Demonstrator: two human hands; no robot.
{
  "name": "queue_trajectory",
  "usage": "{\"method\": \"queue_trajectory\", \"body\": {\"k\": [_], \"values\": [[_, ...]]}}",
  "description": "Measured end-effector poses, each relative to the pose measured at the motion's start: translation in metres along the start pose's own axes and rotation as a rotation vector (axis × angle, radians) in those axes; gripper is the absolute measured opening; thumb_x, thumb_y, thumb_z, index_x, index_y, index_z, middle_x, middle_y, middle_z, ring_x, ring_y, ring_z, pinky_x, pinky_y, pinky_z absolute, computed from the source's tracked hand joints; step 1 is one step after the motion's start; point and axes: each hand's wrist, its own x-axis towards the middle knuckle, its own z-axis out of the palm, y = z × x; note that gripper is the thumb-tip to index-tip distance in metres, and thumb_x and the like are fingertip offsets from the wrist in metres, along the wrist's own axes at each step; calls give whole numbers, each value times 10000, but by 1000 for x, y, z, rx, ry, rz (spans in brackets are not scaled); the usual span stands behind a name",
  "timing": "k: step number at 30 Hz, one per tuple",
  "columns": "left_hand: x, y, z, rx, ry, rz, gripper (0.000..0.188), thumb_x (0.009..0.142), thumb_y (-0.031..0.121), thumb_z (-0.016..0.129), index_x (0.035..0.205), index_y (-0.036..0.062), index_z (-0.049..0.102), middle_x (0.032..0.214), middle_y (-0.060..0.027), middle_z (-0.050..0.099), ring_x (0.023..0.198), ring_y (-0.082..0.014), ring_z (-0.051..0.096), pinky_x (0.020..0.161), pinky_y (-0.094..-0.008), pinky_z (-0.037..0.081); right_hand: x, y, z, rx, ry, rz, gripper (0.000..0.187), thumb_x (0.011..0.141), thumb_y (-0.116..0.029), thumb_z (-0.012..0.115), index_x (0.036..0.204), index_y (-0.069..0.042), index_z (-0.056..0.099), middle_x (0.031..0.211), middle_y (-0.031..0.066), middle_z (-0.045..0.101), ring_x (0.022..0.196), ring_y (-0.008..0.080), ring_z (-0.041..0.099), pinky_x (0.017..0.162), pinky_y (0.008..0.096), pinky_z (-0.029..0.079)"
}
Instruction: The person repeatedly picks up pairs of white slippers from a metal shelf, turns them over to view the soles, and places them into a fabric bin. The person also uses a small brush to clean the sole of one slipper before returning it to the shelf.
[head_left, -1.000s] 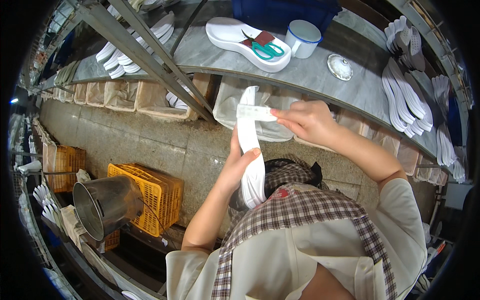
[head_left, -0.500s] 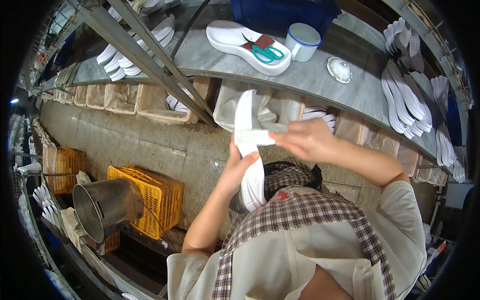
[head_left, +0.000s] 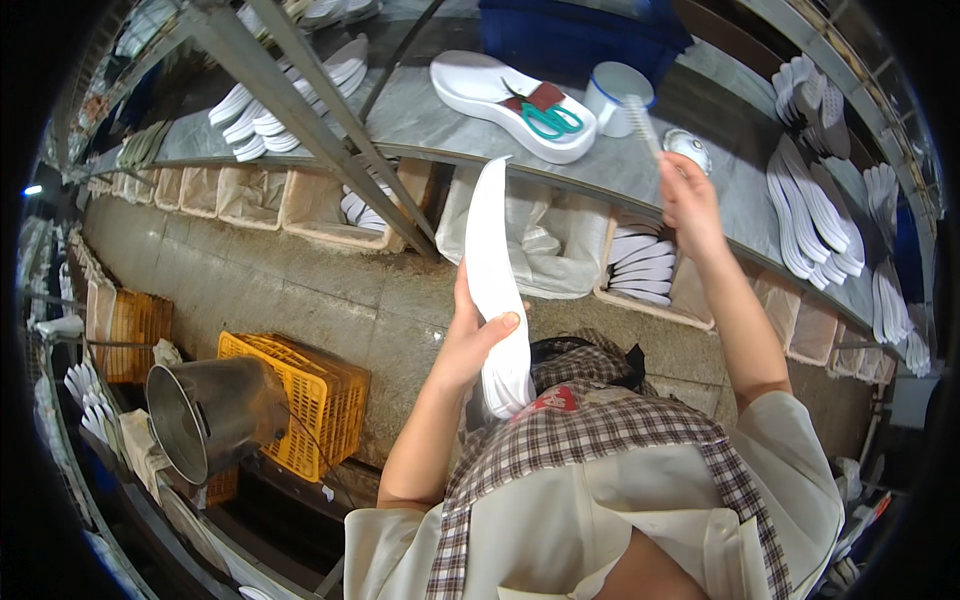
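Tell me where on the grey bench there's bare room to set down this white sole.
The bench is bare between the stacked soles on the left and the white tray with scissors. Another bare strip lies in front of the tray, toward the right hand. The right side is crowded with rows of white soles. The left hand holds the sole.

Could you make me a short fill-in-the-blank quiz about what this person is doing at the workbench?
1. The left hand holds a long white ____.
2. The right hand lifts a brush beside the white ____ on the grey bench.
3. Scissors with ____ handles lie in a white tray.
4. The crate on the floor is ____.

Missing words: insole; cup; green; yellow
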Motion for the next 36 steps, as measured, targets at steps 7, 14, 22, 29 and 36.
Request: {"method": "queue_trajectory", "body": {"k": [7,14,22,29,36], "values": [[-2,0,-29,-167,12,36,755,783,167,644,1373,6,203,1159,-207,532,1021,-299,580,852,-397,497,43,36,-59,444,390,375,197,906,-105,447,1062,7,491,875,115,585,612,146,506,517,247,447],[16,-14,-32,-144,44,115,845,788,477,648,1340,-36,266,1196,-190,489,1081,-369,546,844,-457,500,85,60,-35,135,301,161,290,886,-102,502,1146,26,515,1004,122,630,788,186,583,641,302,476],[24,-42,-2,-219,-19,174,854,815,467,632,1404,30,192,1344,-142,382,1250,-391,393,984,-494,402,-20,47,-14,-788,52,-137,400,855,-289,591,1139,-9,563,1060,157,615,957,273,593,824,393,471],[11,-80,133,-119,-269,111,879,798,683,465,1418,110,221,1453,-134,266,1288,-297,343,1041,-441,331,-207,46,-58,459,-483,577,578,943,-399,457,1362,-28,315,1234,151,509,994,201,601,785,338,544],[-12,-210,331,83,-745,-111,1052,706,794,455,1405,38,238,1410,-141,329,1283,-274,354,1037,-433,328,-393,44,-232,829,42,297,514,884,-98,570,1340,-33,342,1203,123,539,992,184,612,774,303,565]]}}
